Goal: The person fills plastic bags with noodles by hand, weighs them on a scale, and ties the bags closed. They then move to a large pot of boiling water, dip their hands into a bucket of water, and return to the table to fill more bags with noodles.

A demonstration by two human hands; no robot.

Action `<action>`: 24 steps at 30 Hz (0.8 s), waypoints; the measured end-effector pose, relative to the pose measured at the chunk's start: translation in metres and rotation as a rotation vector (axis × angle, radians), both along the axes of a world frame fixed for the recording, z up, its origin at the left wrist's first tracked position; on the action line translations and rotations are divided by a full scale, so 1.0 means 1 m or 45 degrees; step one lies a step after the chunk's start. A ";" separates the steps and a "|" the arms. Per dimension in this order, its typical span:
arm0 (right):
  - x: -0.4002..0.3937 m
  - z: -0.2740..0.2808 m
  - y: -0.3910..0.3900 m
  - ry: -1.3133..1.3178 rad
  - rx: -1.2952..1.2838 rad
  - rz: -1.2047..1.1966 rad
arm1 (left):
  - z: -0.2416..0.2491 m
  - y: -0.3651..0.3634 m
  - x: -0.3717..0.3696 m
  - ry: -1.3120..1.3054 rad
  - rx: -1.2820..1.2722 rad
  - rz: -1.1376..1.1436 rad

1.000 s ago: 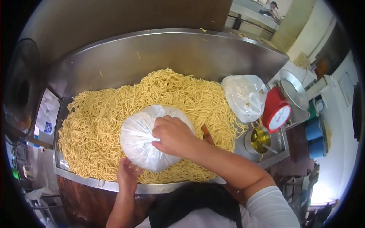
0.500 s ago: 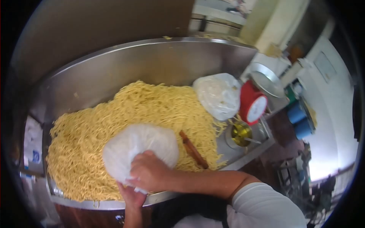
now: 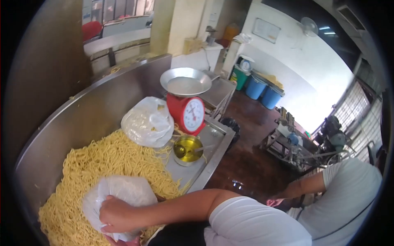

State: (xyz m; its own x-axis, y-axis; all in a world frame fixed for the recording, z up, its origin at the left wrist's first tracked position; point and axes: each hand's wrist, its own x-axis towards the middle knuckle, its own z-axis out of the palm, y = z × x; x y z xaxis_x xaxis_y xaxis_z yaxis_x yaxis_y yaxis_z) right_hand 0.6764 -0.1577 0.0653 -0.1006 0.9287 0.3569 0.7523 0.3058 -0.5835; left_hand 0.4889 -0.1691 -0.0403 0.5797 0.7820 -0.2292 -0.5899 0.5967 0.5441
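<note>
A filled white plastic bag (image 3: pixel 131 190) rests on a wide heap of yellow noodles (image 3: pixel 102 158) in a metal tray. My right hand (image 3: pixel 117 214) is closed on the gathered plastic at the bag's near side. Just below it, at the bottom edge of the view, my left hand (image 3: pixel 125 241) also grips the plastic, mostly cut off by the frame. A second filled bag (image 3: pixel 148 123) lies at the heap's far right. Beside that bag stands a red dial scale (image 3: pixel 174 110) with a metal pan on top. A pot of yellow liquid (image 3: pixel 187 149) holds a ladle.
The tray's raised metal wall (image 3: pixel 119 84) curves along the left. A co-worker (image 3: pixel 349 197) in a light shirt is at the lower right, one hand low. Blue bins (image 3: pixel 271 97) and a green bin (image 3: pixel 240 78) stand by the far wall. Machinery (image 3: pixel 291 143) sits at the right.
The view has swung right and up, bringing the scale's dial and the co-worker into sight. Both hands still hold the bag. The brown stick is now almost hidden behind my right arm.
</note>
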 end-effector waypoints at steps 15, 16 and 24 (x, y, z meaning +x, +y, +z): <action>0.011 -0.032 0.034 0.214 -0.283 -0.071 | 0.011 0.035 0.008 0.179 -0.143 -0.293; 0.011 -0.034 0.036 0.252 -0.361 -0.047 | 0.007 0.035 0.007 0.192 -0.078 -0.273; -0.002 -0.027 0.036 0.280 -0.327 -0.155 | -0.015 0.026 -0.008 -0.364 -0.388 -0.408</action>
